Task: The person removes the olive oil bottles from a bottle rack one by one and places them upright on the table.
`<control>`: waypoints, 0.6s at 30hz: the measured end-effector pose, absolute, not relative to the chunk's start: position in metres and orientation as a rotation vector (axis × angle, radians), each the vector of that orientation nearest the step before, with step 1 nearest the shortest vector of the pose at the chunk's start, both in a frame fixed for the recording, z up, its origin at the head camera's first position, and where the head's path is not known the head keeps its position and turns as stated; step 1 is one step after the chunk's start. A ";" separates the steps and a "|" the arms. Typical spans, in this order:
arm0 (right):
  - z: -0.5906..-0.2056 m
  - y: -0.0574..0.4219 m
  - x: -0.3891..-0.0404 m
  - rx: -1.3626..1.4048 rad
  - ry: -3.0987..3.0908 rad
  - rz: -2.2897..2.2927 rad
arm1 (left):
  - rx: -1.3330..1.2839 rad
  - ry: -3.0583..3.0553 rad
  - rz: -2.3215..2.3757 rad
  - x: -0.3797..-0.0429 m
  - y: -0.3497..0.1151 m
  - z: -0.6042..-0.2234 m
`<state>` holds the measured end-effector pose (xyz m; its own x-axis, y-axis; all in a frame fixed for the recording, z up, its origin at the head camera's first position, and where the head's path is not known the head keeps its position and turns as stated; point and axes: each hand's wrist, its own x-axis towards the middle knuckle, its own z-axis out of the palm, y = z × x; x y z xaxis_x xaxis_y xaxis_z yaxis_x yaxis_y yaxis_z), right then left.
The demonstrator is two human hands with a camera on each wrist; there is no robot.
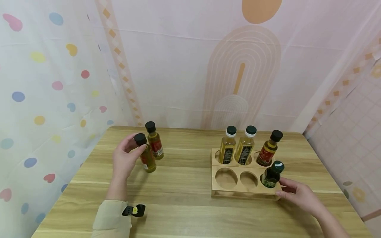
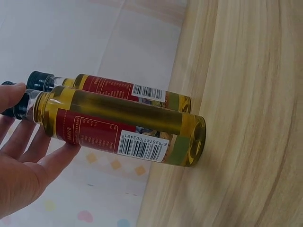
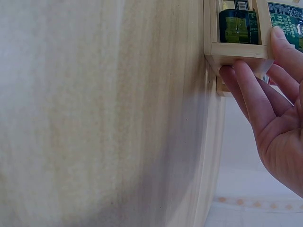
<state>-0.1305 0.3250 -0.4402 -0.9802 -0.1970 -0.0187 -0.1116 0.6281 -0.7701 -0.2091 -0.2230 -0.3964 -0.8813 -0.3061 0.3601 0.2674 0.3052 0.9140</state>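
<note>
My left hand [image 1: 126,157] pinches a red-labelled oil bottle [image 1: 148,160] by its black cap and neck. In the left wrist view this bottle [image 2: 118,127] overlaps a matching oil bottle [image 2: 182,100], which stands just behind it. At the right of the table is a two-row wooden bottle rack [image 1: 238,193]. My right hand [image 1: 300,197] grips its right end, with the thumb in front and fingers around the side, as the rack [image 3: 241,49] shows in the right wrist view. A dark green bottle [image 1: 271,177] leans in the front right hole, nearest that hand.
Along the rack's rear row stand two pale oil bottles [image 1: 227,148] with white collars and a red-labelled bottle [image 1: 266,153] with a black cap. Two front holes [image 1: 226,178] hold nothing. A patterned curtain [image 1: 178,82] hangs behind the wooden table [image 1: 178,198].
</note>
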 end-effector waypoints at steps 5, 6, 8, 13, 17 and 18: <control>-0.439 0.325 -0.131 -0.264 2.733 -1.301 | 0.061 -2.107 -1.610 -0.208 -0.221 -0.396; -0.439 0.325 -0.131 -0.265 2.736 -1.302 | 0.071 -2.109 -1.611 -0.208 -0.220 -0.395; -0.439 0.325 -0.131 -0.266 2.740 -1.297 | 0.083 -2.112 -1.614 -0.207 -0.219 -0.394; -0.439 0.325 -0.131 -0.260 2.745 -1.278 | 0.113 -2.129 -1.633 -0.205 -0.215 -0.389; -0.440 0.325 -0.132 -0.255 2.731 -1.286 | 0.093 -2.133 -1.654 -0.201 -0.213 -0.387; -0.440 0.325 -0.132 -0.258 2.728 -1.291 | 0.080 -2.136 -1.654 -0.200 -0.213 -0.388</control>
<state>-0.1317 0.3254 -0.4400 -0.9791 -0.2011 -0.0293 -0.1049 0.6235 -0.7747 -0.2000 -0.2134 -0.3884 -0.9035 -0.3046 0.3014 0.2155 0.2851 0.9340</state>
